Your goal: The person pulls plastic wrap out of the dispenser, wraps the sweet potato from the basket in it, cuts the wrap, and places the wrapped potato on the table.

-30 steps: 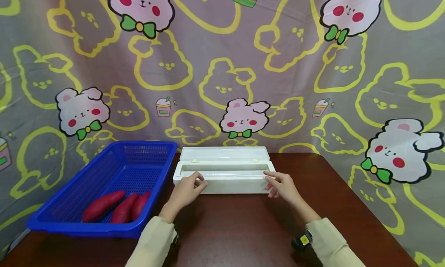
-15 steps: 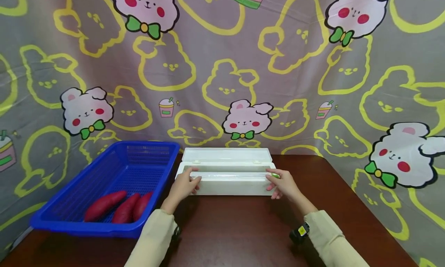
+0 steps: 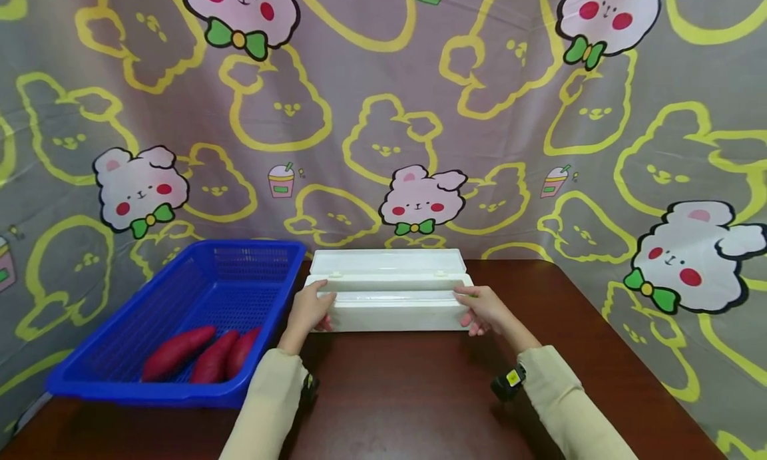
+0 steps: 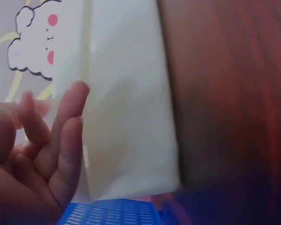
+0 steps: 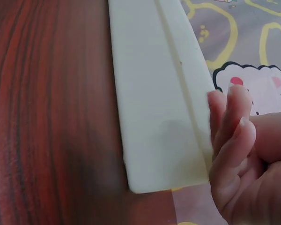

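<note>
Standing near the far edge of the table, centre: 1 long white plastic-looking box, its hinged white lid raised along the back. Glossy pale strip running lengthwise within the opening; material unclear.

Left hand: at the box's left end, thumb and forefinger at the upper rim with a narrow gap between the tips, other fingers loosely bent beside the front wall. Whether it pinches anything cannot be told.

Right hand: at the box's right end, thumb and forefinger close together at the upper rim, other fingers bent below. Its grip likewise cannot be told.

To the left: 1 blue rectangular plastic mesh basket, holding 3 red elongated tubers at its near end.

Support: 1 dark reddish-brown wood-grained table. Backdrop: 1 grey-mauve fabric sheet, printed with yellow outlines and white rabbits. Clothing: 2 cream sleeves, with 1 dark device at the right wrist.
</note>
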`<state>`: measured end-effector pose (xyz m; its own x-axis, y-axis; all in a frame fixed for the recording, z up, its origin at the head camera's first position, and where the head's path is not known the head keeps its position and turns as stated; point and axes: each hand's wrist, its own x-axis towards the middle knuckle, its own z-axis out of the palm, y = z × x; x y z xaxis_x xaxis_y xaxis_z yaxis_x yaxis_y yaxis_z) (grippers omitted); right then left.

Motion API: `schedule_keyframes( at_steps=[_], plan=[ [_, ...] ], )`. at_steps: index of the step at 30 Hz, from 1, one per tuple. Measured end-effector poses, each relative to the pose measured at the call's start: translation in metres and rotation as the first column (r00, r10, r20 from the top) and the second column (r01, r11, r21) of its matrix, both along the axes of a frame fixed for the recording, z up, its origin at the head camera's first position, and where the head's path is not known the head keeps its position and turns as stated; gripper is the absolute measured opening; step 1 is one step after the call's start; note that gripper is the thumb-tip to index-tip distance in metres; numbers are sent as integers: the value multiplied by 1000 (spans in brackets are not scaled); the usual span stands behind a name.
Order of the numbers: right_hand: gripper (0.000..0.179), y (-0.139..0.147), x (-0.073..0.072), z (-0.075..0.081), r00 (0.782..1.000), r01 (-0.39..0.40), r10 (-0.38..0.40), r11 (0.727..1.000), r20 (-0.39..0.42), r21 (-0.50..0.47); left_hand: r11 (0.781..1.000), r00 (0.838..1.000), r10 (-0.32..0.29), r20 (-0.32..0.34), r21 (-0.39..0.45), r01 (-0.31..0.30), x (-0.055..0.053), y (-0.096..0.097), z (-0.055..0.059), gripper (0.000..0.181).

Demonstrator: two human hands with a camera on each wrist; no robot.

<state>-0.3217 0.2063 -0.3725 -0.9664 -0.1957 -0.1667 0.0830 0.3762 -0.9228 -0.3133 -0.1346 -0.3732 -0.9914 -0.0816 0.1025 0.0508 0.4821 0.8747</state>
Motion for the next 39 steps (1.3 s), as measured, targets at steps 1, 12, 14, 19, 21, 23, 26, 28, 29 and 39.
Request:
schedule_keyframes(
  at_steps=[1, 12, 14, 19, 21, 23, 26, 28, 29, 39],
  plan=[
    [40, -1, 0, 1, 1000, -8, 8, 1000, 9, 4, 1000, 1000, -3, 12, -2, 3, 0, -1, 1, 48],
    [33, -5, -2, 7, 1000, -4, 3, 998, 6, 56, 999, 994, -38, 107, 41, 34, 1, -12, -4, 37],
    [32, -5, -2, 8, 1000, -11, 10, 998, 4, 57, 999, 993, -36, 109, 42, 31, 1, -11, -3, 35],
    [31, -6, -1, 13, 1000, -9, 10, 997, -14, 78, 1000, 995, -11, 98, -8, 12, 0, -7, -1, 30],
    [30, -6, -2, 15, 1000, -6, 8, 996, -23, 84, 999, 996, 3, 89, -41, 1, -1, -5, 0, 28],
    [29, -7, -2, 17, 999, -8, 11, 996, -30, 91, 997, 996, 27, 81, -75, -21, 0, -4, 1, 26],
    [28, -7, -4, 19, 999, -9, 12, 995, -30, 97, 992, 995, 61, 76, -115, -52, 0, -2, 4, 25],
    [28, -8, -5, 22, 1000, -6, 9, 994, -29, 106, 986, 995, 82, 64, -148, -72, -1, -1, 6, 24],
    [28, -8, -5, 23, 999, -8, 11, 994, -30, 108, 984, 994, 89, 57, -157, -79, -1, 0, 6, 24],
    [28, -11, -10, 31, 999, -8, 10, 999, -48, 46, 976, 991, 125, -57, -172, -133, -6, 5, 13, 19]
  ],
)
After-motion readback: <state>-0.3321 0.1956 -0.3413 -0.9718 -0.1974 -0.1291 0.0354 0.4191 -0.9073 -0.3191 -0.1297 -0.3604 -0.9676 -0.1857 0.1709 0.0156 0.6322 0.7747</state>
